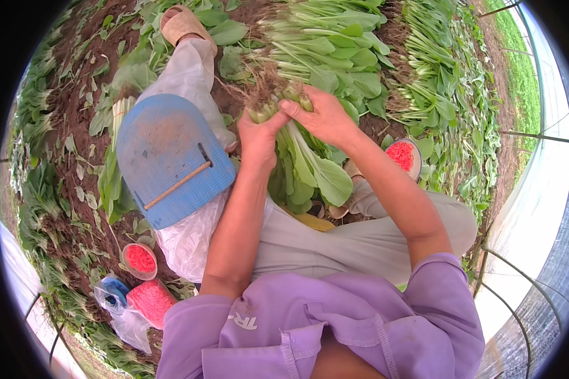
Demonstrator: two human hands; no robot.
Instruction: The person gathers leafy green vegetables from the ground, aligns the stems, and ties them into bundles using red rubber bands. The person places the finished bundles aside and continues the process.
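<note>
A bunch of leafy greens (303,166) hangs between my hands, roots upward and broad leaves down toward my lap. My left hand (260,137) closes around the pale stems just below the tangled brown roots (263,85). From the other side my right hand (322,116) grips the stems too, and the two thumbs come close together. Just beyond the hands lies a thick row of uprooted greens (332,47), its roots to the left and leaves to the right. Fingers behind the stems are hidden.
A blue foam pad (170,156) with a cord covers my left knee; beside it lies a banded bunch (116,142). Red rubber bands fill one bowl (140,260) at left and another (403,158) at right. A bag of red bands (151,303) sits lower left. Another row of greens (426,71) lies right.
</note>
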